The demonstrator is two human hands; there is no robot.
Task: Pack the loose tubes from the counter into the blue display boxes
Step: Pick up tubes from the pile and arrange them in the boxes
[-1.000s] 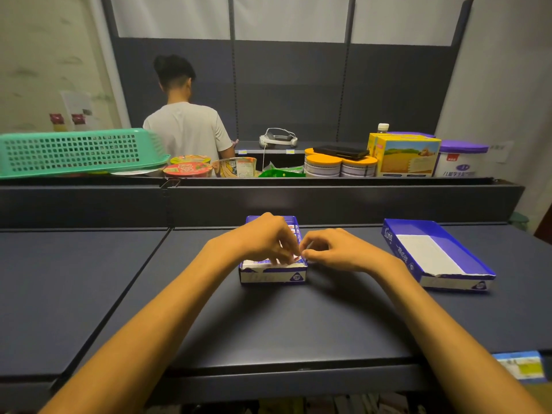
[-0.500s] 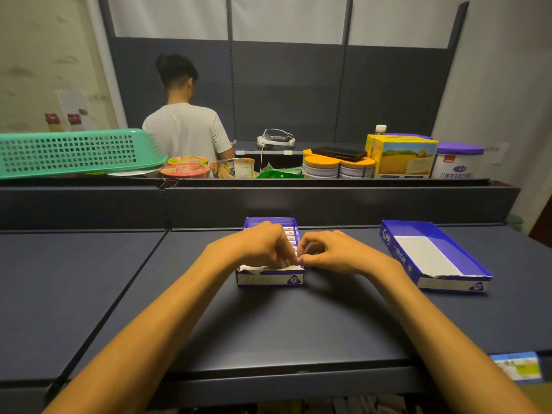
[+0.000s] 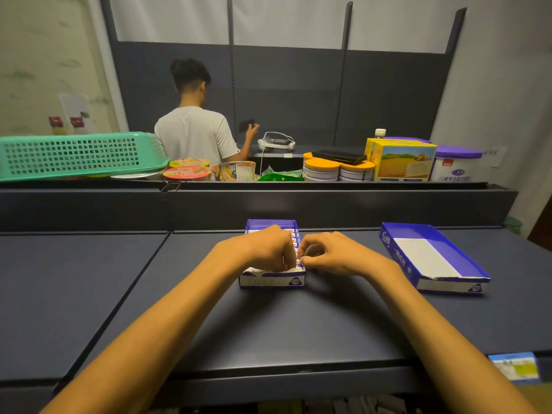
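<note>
The tubes [image 3: 294,245] stood packed in the near blue display box [image 3: 271,280], its long axis running away from the person, directly under both hands. The left hand [image 3: 265,249] and right hand [image 3: 331,253] pinched together at its front-right corner, barely shifted from before. An empty box [image 3: 433,258] lay right of them on the bench [image 3: 268,330].

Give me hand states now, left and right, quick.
Left hand: fingers curled down into the middle blue box, on the packed tubes; exact grasp hidden.
Right hand: fingertips pinching at the box's right near corner.
</note>
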